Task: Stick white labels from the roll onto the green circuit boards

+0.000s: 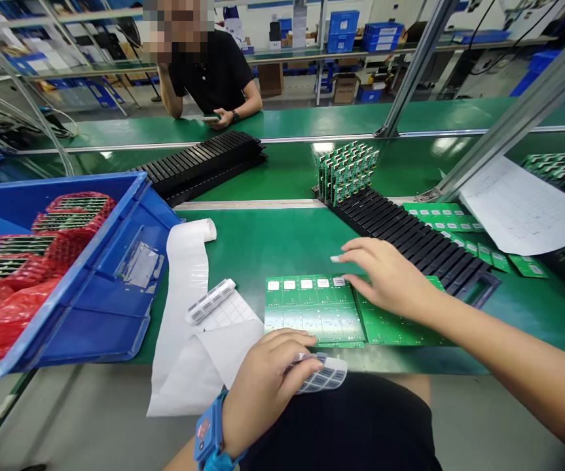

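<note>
My left hand (275, 373) pinches a bent strip of printed labels (328, 376) between thumb and fingers, just above my lap. Its knuckles are close to the front edge of a green circuit board panel (311, 314), which bears a row of white labels along its far side. Over that panel's far right corner is my right hand (383, 278), thumb and forefinger apart, the thumb beside the corner label (339, 281). A small pale bit shows at the forefinger's tip; I cannot make out what it is. Partly under the right forearm lies another green panel (390, 324).
Left stands a blue bin (139, 261) with red-wrapped boards. White backing paper (184, 294) and a label roll (211, 301) lie beside it. Black slotted racks (400, 229) (203, 163) stand behind, one holding upright boards (346, 173). A person (213, 72) sits opposite.
</note>
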### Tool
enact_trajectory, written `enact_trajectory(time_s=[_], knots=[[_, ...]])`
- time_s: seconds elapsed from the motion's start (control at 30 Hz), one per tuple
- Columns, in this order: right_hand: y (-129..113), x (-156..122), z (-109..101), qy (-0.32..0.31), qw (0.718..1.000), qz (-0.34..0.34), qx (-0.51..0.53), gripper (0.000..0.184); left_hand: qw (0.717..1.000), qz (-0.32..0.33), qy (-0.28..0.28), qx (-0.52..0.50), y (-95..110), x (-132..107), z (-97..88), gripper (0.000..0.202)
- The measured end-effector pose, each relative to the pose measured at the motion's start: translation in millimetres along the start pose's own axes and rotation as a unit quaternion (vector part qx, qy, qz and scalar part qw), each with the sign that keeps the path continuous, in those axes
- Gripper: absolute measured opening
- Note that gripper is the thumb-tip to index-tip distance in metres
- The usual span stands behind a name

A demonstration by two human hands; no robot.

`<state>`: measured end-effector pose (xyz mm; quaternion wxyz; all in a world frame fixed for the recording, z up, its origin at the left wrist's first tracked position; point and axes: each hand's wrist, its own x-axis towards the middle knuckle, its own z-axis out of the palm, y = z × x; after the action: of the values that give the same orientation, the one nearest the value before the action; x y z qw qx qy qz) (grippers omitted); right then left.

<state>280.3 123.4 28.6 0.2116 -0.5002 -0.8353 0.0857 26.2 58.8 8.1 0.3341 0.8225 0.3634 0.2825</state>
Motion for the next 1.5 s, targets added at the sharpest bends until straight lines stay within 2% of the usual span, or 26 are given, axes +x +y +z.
enact_trajectory(time_s=[0.07,0.17,0.2,0.27,0.67,0.93,1.0,1.1,1.17,1.23,1.3,1.37,1.43,1.5], knots=[[7.7,-0.2,-11.4,-0.028,0.996,0.07,0.042,0.017,1.0,-0.004,-0.003,-0.001,0.3,0.8,-0.6,0.005],[20.7,1.2,-24.3,-0.187,0.956,0.181,0.135,0.021,1.0,-0.016,-0.003,0.0,1.3,1.8,-0.6,0.005],[23.7,1.5,-26.3,-0.229,0.94,0.199,0.154,0.023,1.0,-0.02,-0.003,0.001,1.7,2.0,-0.4,0.006],[26.7,1.8,-26.9,-0.264,0.924,0.218,0.17,0.023,1.0,-0.028,-0.004,0.003,2.3,2.2,0.0,0.008],[20.0,1.9,-20.0,-0.239,0.924,0.261,0.145,0.021,0.999,-0.043,0.001,0.003,4.1,0.7,0.7,0.008],[17.6,-1.7,-10.0,-0.201,0.938,0.263,0.099,0.017,0.999,-0.05,-0.004,-0.004,3.9,1.1,1.2,0.01],[17.6,-7.5,-5.0,-0.176,0.953,0.235,0.078,0.016,0.998,-0.059,-0.009,-0.01,4.7,0.1,0.5,0.011],[14.0,-20.2,1.8,-0.114,0.982,0.149,0.0,0.012,0.995,-0.099,-0.021,-0.022,8.0,-1.0,-2.9,0.017],[6.1,-27.9,4.1,-0.054,0.989,0.113,-0.075,0.017,0.99,-0.134,-0.028,-0.038,12.0,-0.7,-6.5,0.023],[-8.1,-31.7,3.8,0.012,0.99,0.088,-0.107,0.025,0.986,-0.154,-0.034,-0.051,16.4,0.6,-10.4,0.027],[-28.2,-30.7,2.1,0.028,0.997,0.059,-0.039,0.023,0.986,-0.154,-0.034,-0.051,19.8,2.6,-13.5,0.029],[-51.9,-26.2,1.2,-0.016,0.993,0.034,0.109,0.018,0.989,-0.143,-0.031,-0.037,21.5,4.2,-15.4,0.03],[-75.4,-20.7,3.2,-0.073,0.964,0.031,0.253,0.013,0.991,-0.129,-0.024,-0.024,21.6,4.4,-15.9,0.029],[-94.0,-15.8,7.3,-0.093,0.931,0.066,0.346,0.009,0.993,-0.113,-0.012,-0.017,20.8,3.3,-15.3,0.027]])
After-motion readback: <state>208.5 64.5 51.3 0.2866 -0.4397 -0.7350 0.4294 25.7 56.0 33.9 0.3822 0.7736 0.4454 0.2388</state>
